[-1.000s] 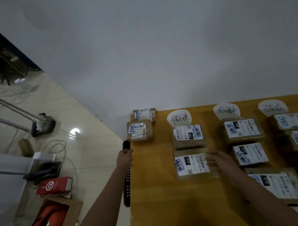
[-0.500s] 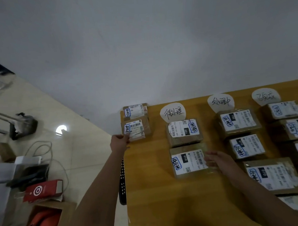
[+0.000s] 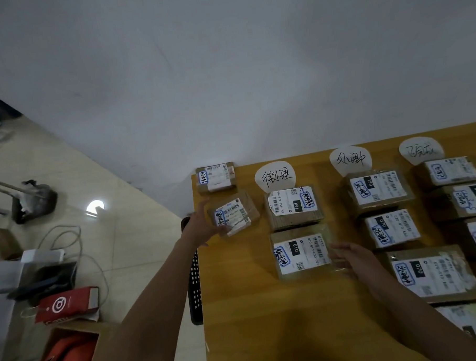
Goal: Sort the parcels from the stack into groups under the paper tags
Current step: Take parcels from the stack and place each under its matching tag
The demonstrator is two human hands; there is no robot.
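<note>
At worktop's (image 3: 236,303) far left corner, left hand (image 3: 203,227) is the grip on a small brown parcel (image 3: 234,214), fingers wrapped round its near-left corner, parcel tilted and seemingly lifted off the surface. Just beyond the grip sits a second small parcel (image 3: 216,177) at the very corner, all that shows of the stack. Right hand (image 3: 352,258) is spread flat, grasping nothing, fingertips touching the right edge of a flat labelled parcel (image 3: 301,252) in the column under the first paper tag (image 3: 275,177).

Handling guess: held parcel looks light, stiff cardboard under glossy tape, so somewhat slippery; one-handed corner pinch is likely enough, though holding across two opposite edges would be safer. White label seems loose at the near edge, avoid gripping by it.

Room: worktop edge runs directly under the grip, a drop goes to the floor. Right of the grip, columns are tightly packed; bare wood lies toward the wearer from the grip, below the first column.
</note>
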